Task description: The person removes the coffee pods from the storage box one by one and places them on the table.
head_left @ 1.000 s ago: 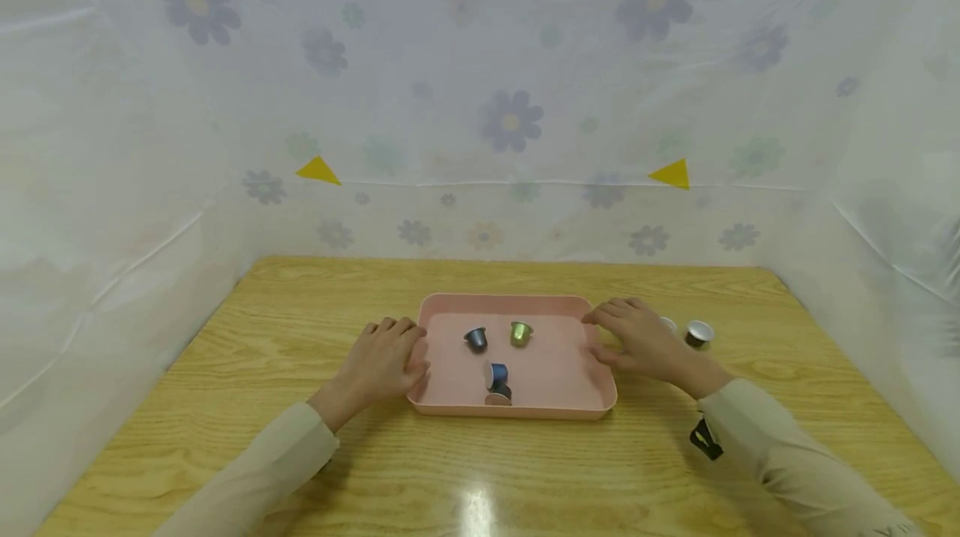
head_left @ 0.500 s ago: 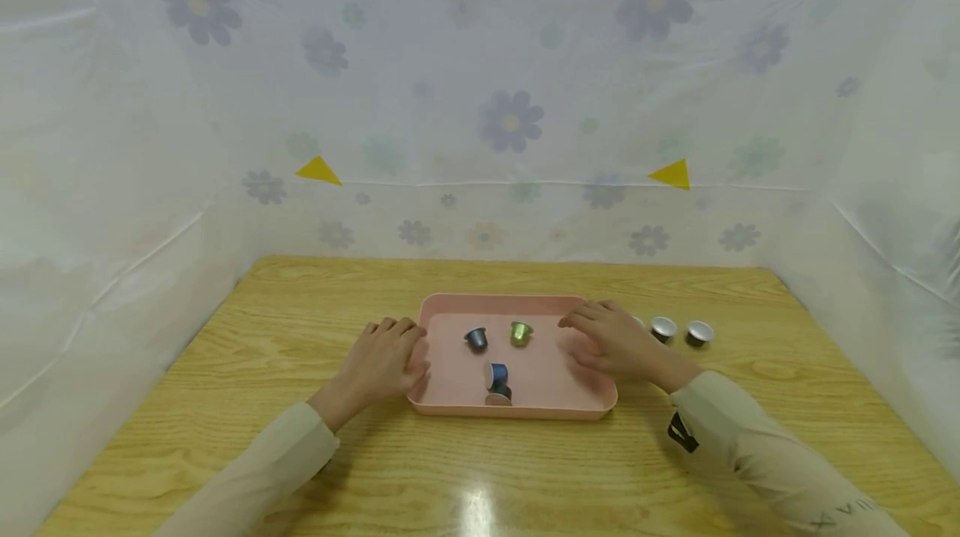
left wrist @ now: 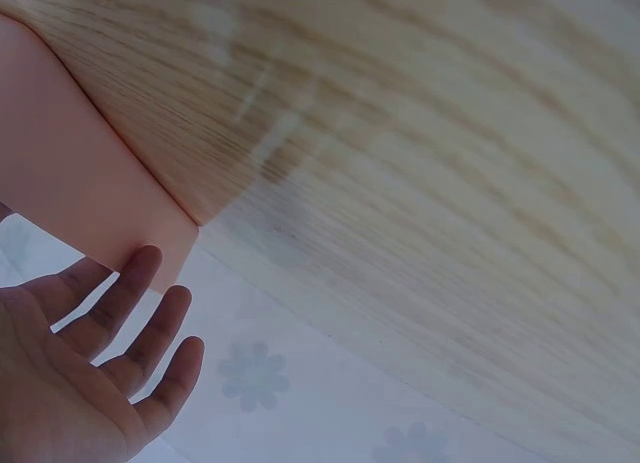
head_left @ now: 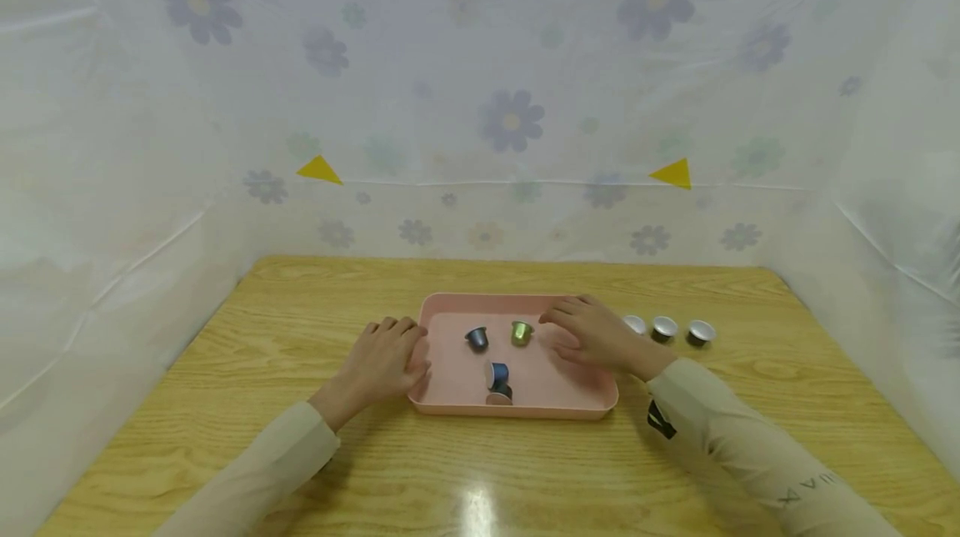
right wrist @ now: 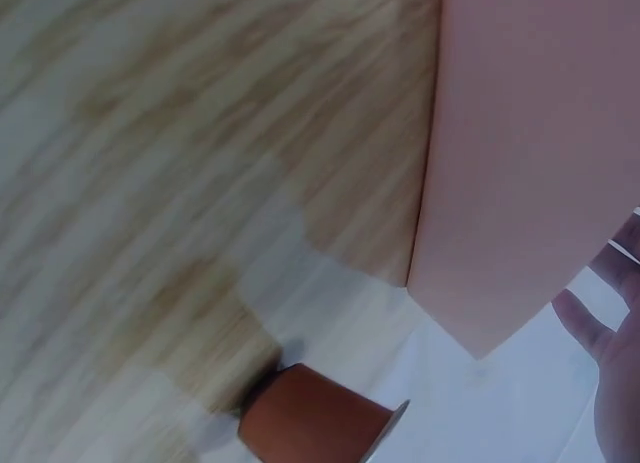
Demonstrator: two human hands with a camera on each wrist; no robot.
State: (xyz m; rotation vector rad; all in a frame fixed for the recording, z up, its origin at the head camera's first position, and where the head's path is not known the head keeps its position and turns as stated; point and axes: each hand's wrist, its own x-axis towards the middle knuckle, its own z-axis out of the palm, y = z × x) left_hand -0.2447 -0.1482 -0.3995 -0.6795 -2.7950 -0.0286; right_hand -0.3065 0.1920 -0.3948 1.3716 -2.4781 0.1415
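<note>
My left grip (head_left: pixel 378 358) lay at the left wall of the pink tray (head_left: pixel 551 391), fingers loosely bent by the rim; I could not tell whether it pressed there, but it was not clenched. The tray sat flat on the counter (head_left: pixel 225 370); I took it for thin, fairly stiff plastic, best steadied by its rim. Inside, left of centre, the dark blue capsule (head_left: pixel 477 340) lay tipped. Nearer me the blue capsule (head_left: pixel 498 374) lay on its side, lid to the left, close against the copper-lidded capsule (head_left: pixel 500 398) by the near wall; that pair seemed liable to roll if nudged. Next came the green capsule (head_left: pixel 521 334), flange away from me. I judged it light, smooth and slightly slippery, its thin, metallic-looking body easy to dent, so a soft pinch just below the flange seemed right. My right grip (head_left: pixel 592 335) hung just right of it, released, holding nothing. Farther right, a row of three capsules (head_left: pixel 663 329) stood lids up on the counter.
</note>
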